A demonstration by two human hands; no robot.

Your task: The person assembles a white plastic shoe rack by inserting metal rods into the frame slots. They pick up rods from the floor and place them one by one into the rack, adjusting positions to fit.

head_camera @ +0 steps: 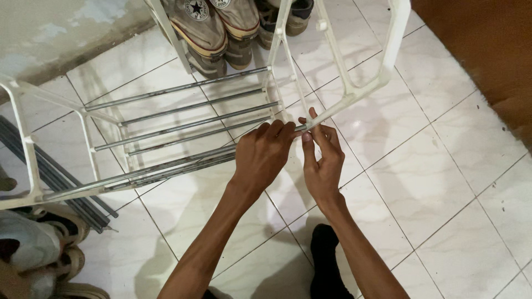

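Head view | metal rod (183,161) spans the two white plastic side frames (338,83) above the tiled floor (432,182) | left hand (263,155) wraps rod end, right hand (321,160) pinches its tip at frame socket | rod likely light, rigid, smooth; grip near end.

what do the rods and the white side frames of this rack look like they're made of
The rods look like metal tubing, grey with a dull sheen and thin bright streaks along their length. The white side frames seem to be moulded plastic, matte and opaque, with ribbed edges and sockets. Both the left hand and right hand grip one rod's end at the frame.
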